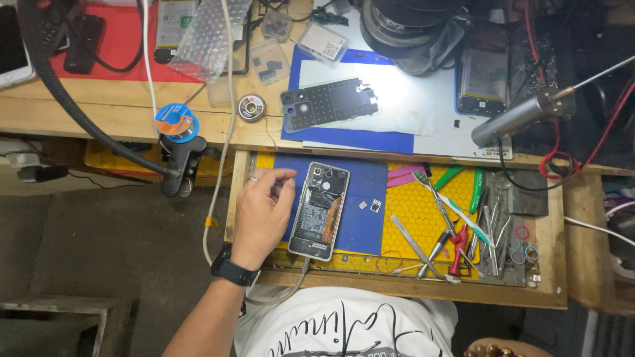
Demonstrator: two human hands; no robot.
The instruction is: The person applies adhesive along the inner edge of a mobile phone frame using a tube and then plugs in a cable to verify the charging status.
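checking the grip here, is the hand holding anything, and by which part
Cannot be told for sure. The left hand rests beside the opened white smartphone on the blue mat, thumb and forefinger pinched; anything between them is too small to see.

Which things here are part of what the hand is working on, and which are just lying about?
In hand:
left hand, resting beside the opened phone
blue mat under the phone

Lying about:
tweezers and screwdrivers
black back cover on the bench
solder spool
bubble wrap

The right hand is out of view.
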